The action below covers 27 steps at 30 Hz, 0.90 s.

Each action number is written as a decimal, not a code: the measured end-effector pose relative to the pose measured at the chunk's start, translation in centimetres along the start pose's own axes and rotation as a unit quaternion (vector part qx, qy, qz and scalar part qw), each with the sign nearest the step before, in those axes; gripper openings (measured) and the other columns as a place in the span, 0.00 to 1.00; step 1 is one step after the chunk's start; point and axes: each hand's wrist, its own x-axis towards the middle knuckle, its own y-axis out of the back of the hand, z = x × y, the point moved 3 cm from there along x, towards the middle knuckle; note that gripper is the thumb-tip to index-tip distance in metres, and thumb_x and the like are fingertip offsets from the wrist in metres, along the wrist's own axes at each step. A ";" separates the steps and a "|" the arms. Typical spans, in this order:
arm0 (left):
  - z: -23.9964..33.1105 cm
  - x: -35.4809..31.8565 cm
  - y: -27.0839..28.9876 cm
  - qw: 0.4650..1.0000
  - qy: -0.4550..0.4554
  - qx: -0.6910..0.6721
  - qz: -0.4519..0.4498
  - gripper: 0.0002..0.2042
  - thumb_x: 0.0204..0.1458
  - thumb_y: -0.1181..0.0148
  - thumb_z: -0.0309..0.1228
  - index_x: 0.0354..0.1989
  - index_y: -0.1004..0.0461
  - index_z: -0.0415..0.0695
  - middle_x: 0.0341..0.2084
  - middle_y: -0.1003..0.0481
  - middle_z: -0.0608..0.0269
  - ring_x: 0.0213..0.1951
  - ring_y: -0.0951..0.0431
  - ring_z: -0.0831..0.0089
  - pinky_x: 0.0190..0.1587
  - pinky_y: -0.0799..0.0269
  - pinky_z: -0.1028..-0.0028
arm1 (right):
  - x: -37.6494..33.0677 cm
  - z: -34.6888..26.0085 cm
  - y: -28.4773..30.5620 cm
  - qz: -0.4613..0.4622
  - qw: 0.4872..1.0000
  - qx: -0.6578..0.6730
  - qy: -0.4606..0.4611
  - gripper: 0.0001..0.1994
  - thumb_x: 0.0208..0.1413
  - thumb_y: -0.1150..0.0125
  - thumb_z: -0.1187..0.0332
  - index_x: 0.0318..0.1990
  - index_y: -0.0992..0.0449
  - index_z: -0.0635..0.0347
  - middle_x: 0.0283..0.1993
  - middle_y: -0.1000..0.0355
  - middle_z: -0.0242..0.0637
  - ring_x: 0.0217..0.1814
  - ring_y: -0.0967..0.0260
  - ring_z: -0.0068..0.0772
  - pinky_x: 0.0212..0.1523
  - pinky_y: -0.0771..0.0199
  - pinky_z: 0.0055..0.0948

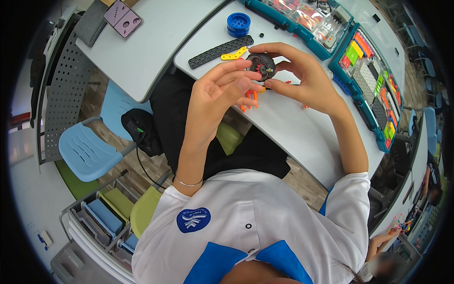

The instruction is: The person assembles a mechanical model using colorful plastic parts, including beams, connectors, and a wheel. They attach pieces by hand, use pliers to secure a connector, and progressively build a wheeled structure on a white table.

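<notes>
- Hands meet above the edge of a pale grey table (302, 128): the right hand (302, 78) curls around a small black wheel (261, 65) and grips it between thumb and fingers.
- The left hand (220, 92) is next to it, its fingers half bent, with the fingertips touching the side of the wheel.
- Small orange pieces (249, 100) are just under the left hand, partly hidden by it.
- On the table, behind the wheel, a long black strip with holes (220, 52) lies beside a short yellow curved piece (234, 54); a round blue part (239, 23) stands further back.
- Two teal trays (373, 80) with many coloured parts sit along the far and right side of the table.
- A second grey table (156, 42) stands at the left, with a narrow gap between them.
- Light blue and green chairs (90, 151) stand on a wooden floor (156, 168) at the left.
- At the lower right edge, another person's hand (380, 241) holds small coloured parts.
</notes>
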 end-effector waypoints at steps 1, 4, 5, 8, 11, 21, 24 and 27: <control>-0.1 0.0 0.0 1.000 0.009 0.005 0.008 0.26 0.60 0.40 0.39 0.59 0.33 0.29 0.46 0.23 0.44 0.46 0.18 0.63 0.43 0.18 0.70 | 0.0 0.0 0.0 -0.001 1.000 -0.001 0.002 0.27 0.50 0.38 0.79 0.62 0.29 0.58 0.64 0.32 0.36 0.64 0.33 0.31 0.56 0.28 0.31; -1.0 0.4 0.1 1.000 0.015 -0.008 0.024 0.23 0.59 0.38 0.33 0.58 0.32 0.29 0.46 0.23 0.44 0.46 0.19 0.65 0.44 0.18 0.71 | 0.1 0.0 -0.2 -0.009 1.000 0.010 -0.010 0.28 0.50 0.38 0.79 0.62 0.29 0.58 0.64 0.32 0.36 0.64 0.33 0.31 0.57 0.28 0.31; -1.1 0.4 0.1 1.000 0.011 -0.001 0.026 0.23 0.58 0.37 0.30 0.57 0.32 0.29 0.46 0.23 0.45 0.46 0.19 0.66 0.44 0.19 0.71 | 0.1 0.1 -0.1 -0.008 1.000 0.012 -0.013 0.28 0.50 0.38 0.79 0.62 0.29 0.58 0.64 0.32 0.36 0.64 0.33 0.31 0.57 0.28 0.31; -1.2 0.7 -0.1 0.999 -0.007 0.027 0.038 0.23 0.53 0.33 0.25 0.55 0.31 0.29 0.43 0.22 0.49 0.43 0.19 0.70 0.40 0.20 0.75 | 0.0 0.5 -0.1 -0.002 1.000 0.010 -0.019 0.28 0.50 0.37 0.78 0.62 0.29 0.58 0.64 0.32 0.36 0.63 0.33 0.31 0.56 0.28 0.31; -0.9 1.0 -0.7 0.995 -0.027 0.069 0.064 0.25 0.48 0.28 0.25 0.53 0.29 0.31 0.39 0.21 0.53 0.37 0.19 0.74 0.31 0.23 0.80 | 0.0 0.2 -0.3 0.020 1.000 -0.018 0.002 0.27 0.50 0.36 0.77 0.61 0.28 0.58 0.61 0.30 0.36 0.60 0.31 0.31 0.55 0.26 0.30; -0.6 0.6 -1.3 0.975 -0.161 0.132 0.083 0.19 0.49 0.32 0.18 0.50 0.27 0.31 0.41 0.22 0.52 0.39 0.19 0.73 0.31 0.18 0.77 | 0.0 -1.2 -0.6 0.080 0.986 -0.103 0.102 0.26 0.48 0.35 0.80 0.58 0.26 0.57 0.58 0.28 0.36 0.55 0.27 0.34 0.51 0.23 0.28; -0.6 0.3 -0.9 0.975 -0.186 0.112 0.049 0.19 0.50 0.34 0.16 0.51 0.28 0.30 0.45 0.24 0.48 0.42 0.19 0.68 0.38 0.17 0.73 | 0.1 -1.2 -0.3 0.092 0.986 -0.073 0.116 0.28 0.48 0.34 0.80 0.59 0.27 0.56 0.59 0.28 0.36 0.57 0.28 0.33 0.52 0.23 0.29; -0.5 0.1 -0.2 0.984 -0.176 0.030 0.000 0.20 0.50 0.36 0.14 0.52 0.30 0.29 0.47 0.24 0.45 0.44 0.19 0.65 0.40 0.16 0.71 | 0.1 -1.3 0.4 0.098 0.984 -0.060 0.132 0.28 0.47 0.35 0.81 0.60 0.27 0.55 0.60 0.29 0.35 0.58 0.28 0.32 0.52 0.23 0.29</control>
